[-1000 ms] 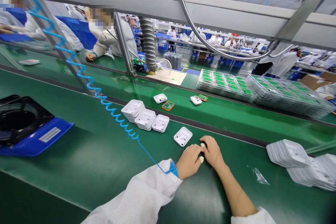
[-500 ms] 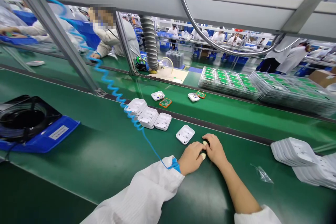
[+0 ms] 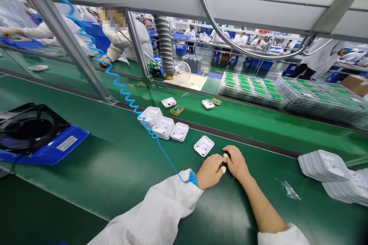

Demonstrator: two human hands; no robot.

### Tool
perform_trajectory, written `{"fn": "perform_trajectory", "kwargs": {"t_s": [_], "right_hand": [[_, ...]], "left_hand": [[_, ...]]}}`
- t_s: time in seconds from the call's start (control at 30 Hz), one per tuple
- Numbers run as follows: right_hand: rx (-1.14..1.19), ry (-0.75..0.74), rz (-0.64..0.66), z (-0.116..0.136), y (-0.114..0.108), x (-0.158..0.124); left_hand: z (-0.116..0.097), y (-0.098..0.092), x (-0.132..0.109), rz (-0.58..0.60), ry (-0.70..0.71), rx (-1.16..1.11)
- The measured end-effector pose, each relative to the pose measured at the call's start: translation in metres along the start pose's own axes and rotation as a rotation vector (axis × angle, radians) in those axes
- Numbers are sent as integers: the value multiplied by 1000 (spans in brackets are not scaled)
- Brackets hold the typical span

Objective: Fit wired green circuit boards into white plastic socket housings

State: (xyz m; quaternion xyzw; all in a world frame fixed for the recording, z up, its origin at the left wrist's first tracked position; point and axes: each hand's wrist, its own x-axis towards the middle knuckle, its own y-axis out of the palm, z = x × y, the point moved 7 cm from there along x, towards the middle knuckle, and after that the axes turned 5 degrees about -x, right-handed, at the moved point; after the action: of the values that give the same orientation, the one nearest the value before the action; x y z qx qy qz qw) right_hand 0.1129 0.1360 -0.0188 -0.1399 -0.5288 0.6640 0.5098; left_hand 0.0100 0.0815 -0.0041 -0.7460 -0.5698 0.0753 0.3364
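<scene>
On the remote feed I see a long green bench point(image 3: 120, 168), with nested white casings point(image 3: 330, 168) leaning together at right and lower white stacks point(image 3: 163, 126) left of centre, by the far edge. The right hand point(image 3: 235, 162) curls downward, palm hidden; I cannot tell whether it holds anything. Close beside it, the left hand point(image 3: 211, 171) has thumb and forefinger slightly parted, nothing visible between. A single white casing point(image 3: 204, 146) lies just beyond the left hand.

A square white casing point(image 3: 204, 146) with rounded corners lies flat on the green bench point(image 3: 129, 168), near its far edge. Its hollow side faces up, showing small dark marks.
</scene>
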Motion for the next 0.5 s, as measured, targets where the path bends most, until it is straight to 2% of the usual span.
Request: {"fn": "perform_trajectory", "kwargs": {"t_s": [0.5], "right_hand": [[16,3,11,-3,2,1]], "left_hand": [[2,1,0,1,-19,-19]]}}
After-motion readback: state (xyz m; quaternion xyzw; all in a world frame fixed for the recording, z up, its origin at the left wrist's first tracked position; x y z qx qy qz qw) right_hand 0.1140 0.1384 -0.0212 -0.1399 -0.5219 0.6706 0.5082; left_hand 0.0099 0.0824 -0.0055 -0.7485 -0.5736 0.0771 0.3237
